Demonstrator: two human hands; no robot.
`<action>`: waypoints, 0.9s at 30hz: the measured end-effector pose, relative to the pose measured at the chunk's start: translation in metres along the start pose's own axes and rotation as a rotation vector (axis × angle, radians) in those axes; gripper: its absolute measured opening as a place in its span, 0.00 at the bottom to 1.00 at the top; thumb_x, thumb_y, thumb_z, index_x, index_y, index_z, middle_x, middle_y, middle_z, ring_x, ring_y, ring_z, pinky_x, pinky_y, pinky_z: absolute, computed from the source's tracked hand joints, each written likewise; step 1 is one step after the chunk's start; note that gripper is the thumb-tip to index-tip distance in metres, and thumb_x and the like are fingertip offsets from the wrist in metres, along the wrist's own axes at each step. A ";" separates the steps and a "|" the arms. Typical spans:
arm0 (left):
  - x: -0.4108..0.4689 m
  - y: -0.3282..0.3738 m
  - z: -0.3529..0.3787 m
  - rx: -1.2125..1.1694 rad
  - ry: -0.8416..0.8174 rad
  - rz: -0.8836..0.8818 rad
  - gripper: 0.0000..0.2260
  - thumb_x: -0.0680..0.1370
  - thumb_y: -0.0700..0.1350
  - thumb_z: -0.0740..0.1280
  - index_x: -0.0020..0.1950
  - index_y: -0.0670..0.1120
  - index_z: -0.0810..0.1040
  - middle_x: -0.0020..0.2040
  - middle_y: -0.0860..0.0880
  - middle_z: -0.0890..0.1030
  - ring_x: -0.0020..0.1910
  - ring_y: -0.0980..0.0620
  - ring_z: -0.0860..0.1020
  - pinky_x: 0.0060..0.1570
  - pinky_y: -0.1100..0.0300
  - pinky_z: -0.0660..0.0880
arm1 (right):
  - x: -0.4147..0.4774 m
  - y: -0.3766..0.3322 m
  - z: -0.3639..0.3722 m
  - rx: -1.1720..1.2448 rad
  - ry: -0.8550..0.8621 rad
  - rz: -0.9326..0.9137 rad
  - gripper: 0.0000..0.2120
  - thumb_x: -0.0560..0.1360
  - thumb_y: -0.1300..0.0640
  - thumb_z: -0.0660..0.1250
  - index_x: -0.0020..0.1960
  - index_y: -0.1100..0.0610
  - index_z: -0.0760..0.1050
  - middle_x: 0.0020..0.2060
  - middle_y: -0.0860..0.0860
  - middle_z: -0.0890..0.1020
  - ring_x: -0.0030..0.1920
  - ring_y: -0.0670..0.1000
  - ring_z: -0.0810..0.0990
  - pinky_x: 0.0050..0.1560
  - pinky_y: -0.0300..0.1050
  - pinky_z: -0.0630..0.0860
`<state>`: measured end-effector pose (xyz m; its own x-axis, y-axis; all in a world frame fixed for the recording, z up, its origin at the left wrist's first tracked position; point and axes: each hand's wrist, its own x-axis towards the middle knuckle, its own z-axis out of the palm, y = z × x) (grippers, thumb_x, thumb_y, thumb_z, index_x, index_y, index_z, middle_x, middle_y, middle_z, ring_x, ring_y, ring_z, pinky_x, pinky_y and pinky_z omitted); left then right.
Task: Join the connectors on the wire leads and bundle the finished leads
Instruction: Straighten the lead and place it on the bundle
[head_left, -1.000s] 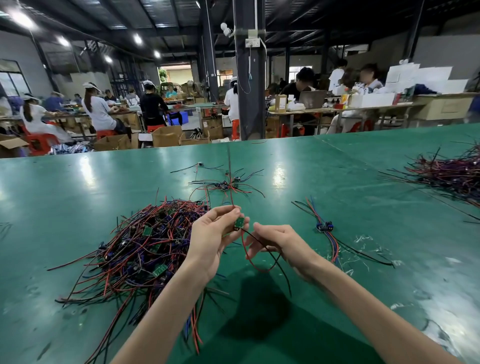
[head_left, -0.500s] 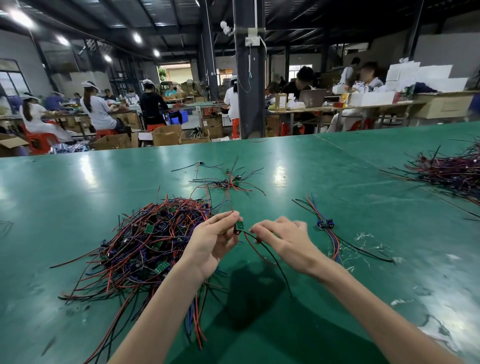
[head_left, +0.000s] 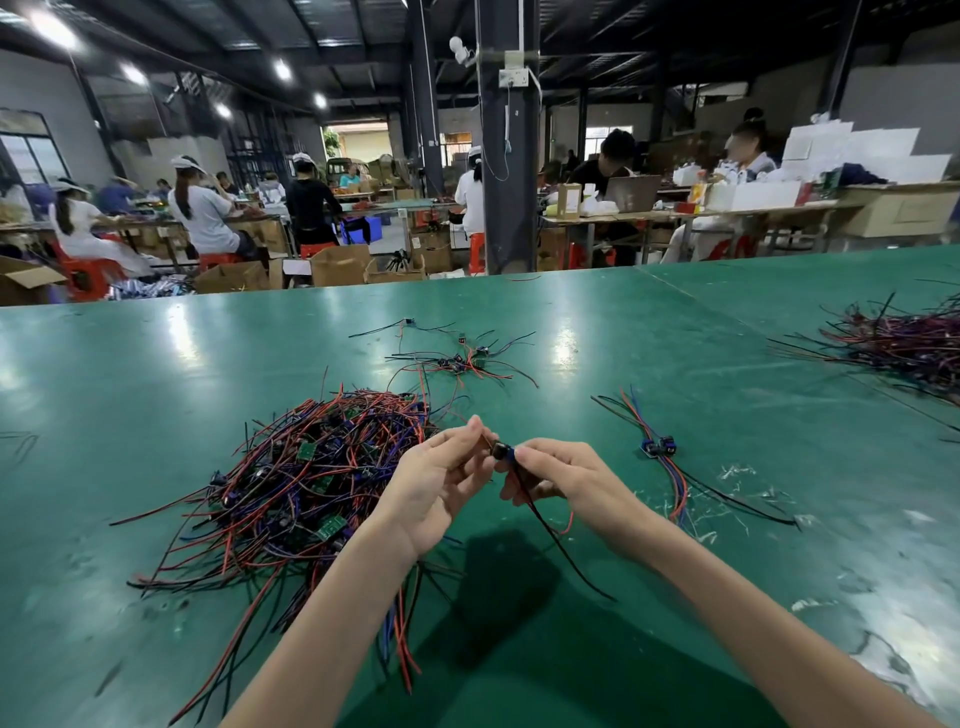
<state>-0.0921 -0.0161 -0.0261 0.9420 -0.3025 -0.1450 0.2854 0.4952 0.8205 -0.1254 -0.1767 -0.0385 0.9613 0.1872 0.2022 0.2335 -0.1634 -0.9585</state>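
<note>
Over the middle of the green counter (head_left: 727, 364), the left hand (head_left: 441, 483) and right hand (head_left: 561, 478) meet fingertip to fingertip. Each grip is pinched on the small dark connector (head_left: 503, 451) between them, and its black lead (head_left: 561, 551) trails down under the right wrist. Are the two halves fully seated? Can't tell, the fingers cover the seam, so this one looks mid-join. Done so far: just a small group of leads (head_left: 660, 447) lying together to the right, connectors side by side, no tie visible round them. Left to do: plenty! The big heap of leads (head_left: 311, 478) beside the left forearm looks unsorted, and a loose scatter (head_left: 462, 361) lies beyond the hands. Early days, I'd judge, with the bundling yet to come.
</note>
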 end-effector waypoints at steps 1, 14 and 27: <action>0.000 -0.001 0.000 -0.010 0.004 0.003 0.04 0.71 0.40 0.69 0.40 0.39 0.78 0.33 0.46 0.80 0.27 0.55 0.77 0.30 0.67 0.78 | 0.001 0.001 0.000 0.031 0.003 0.023 0.13 0.81 0.60 0.56 0.48 0.62 0.78 0.37 0.55 0.83 0.38 0.50 0.80 0.43 0.39 0.77; 0.014 0.004 0.010 0.520 0.081 0.223 0.03 0.71 0.36 0.73 0.41 0.39 0.80 0.30 0.49 0.78 0.27 0.56 0.75 0.31 0.64 0.77 | 0.010 0.032 0.003 -0.327 0.403 0.031 0.14 0.81 0.52 0.58 0.47 0.59 0.78 0.46 0.52 0.80 0.48 0.50 0.74 0.54 0.48 0.68; 0.121 0.094 0.029 0.471 0.235 0.112 0.21 0.80 0.38 0.63 0.71 0.34 0.63 0.63 0.38 0.73 0.59 0.46 0.75 0.65 0.57 0.70 | 0.013 0.051 -0.007 -0.905 0.619 -0.154 0.23 0.78 0.44 0.49 0.56 0.58 0.76 0.51 0.51 0.78 0.54 0.54 0.73 0.57 0.50 0.65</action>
<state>0.0433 -0.0299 0.0499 0.9917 -0.0518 -0.1175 0.1214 0.0788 0.9895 -0.1002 -0.1893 -0.0834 0.7610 -0.2086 0.6143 0.1353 -0.8750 -0.4648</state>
